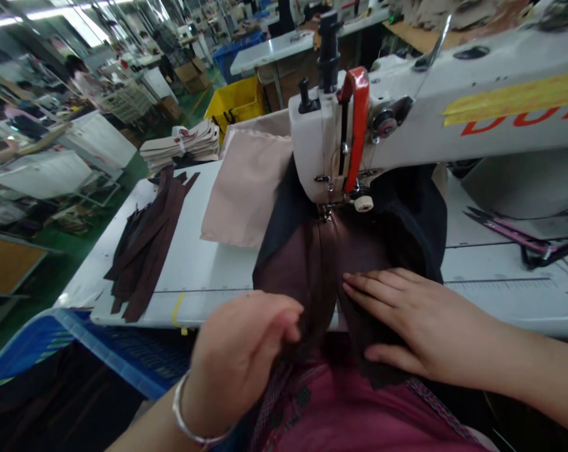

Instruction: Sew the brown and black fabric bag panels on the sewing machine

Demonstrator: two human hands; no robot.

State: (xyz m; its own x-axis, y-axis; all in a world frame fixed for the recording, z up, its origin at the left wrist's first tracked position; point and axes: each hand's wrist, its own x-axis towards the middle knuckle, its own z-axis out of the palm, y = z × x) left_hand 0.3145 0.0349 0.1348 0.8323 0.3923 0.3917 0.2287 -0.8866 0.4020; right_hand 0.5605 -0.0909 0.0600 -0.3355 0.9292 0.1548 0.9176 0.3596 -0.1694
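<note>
Brown fabric [312, 263], under the presser foot [328, 210] of the white sewing machine [453, 94], draped from there over the near edge of the white table [194, 270]. Lies on black fabric [406, 213] that shows at both sides. Right hand [406, 320]: flat, fingers stretched and close together, pressing the right half of the brown fabric down. Left hand [239, 358]: blurred, fingers curled, seemingly pinching the fabric's fold at the table edge; silver bracelet [190, 420] on the wrist. Left of the work, a beige panel [246, 188]; further left, a heap of brown strips [145, 245]; behind those, a stack of beige pieces [185, 144]. Under the machine's arm, purple-handled scissors [514, 232]. Below the table edge, a blue crate [100, 351].
</note>
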